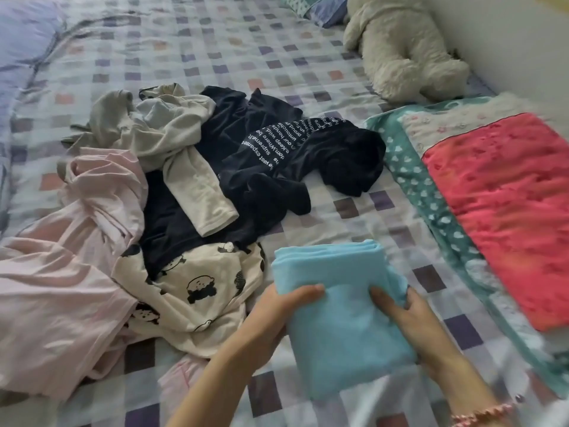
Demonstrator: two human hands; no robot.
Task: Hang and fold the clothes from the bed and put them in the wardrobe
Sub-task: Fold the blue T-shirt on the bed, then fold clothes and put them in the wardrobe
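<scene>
A folded light blue cloth (335,309) is held over the bed's near edge. My left hand (274,312) grips its left side with the thumb on top. My right hand (409,315) grips its right side, thumb on top too. To the left lies a loose heap of clothes: a pink garment (61,288), a cream top printed with black cartoon figures (203,291), a dark navy shirt with white lettering (261,149), and a beige-grey garment (172,137).
The bed carries a checked purple and white sheet (354,208). A folded red and teal quilt (505,204) lies at the right. A cream plush toy (403,47) rests against the white wall (523,41) at the back right.
</scene>
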